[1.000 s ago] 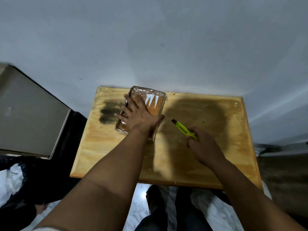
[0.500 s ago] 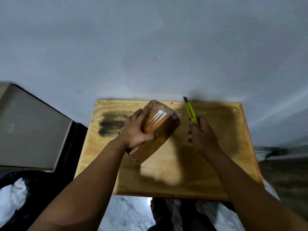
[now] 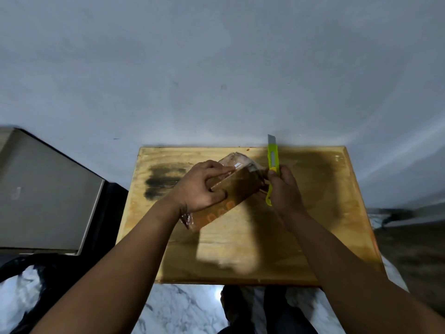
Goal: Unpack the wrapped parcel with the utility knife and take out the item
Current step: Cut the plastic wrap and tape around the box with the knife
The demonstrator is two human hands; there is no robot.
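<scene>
Since half a second earlier, parcel (image 3: 231,189) stayed raised above the wooden table (image 3: 313,237), tilted; knife (image 3: 273,165) moved closer, blade extended upward beside its far end. Left hand (image 3: 199,186) gripped the parcel; right hand (image 3: 284,189) clenched the knife handle.

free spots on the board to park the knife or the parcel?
Free: the wooden board's near strip, below both hands, and its right part beyond the right hand gripping the utility knife. Far-left corner by the dark stain is small. Crowded: centre, where the left hand holds the wrapped parcel.
</scene>
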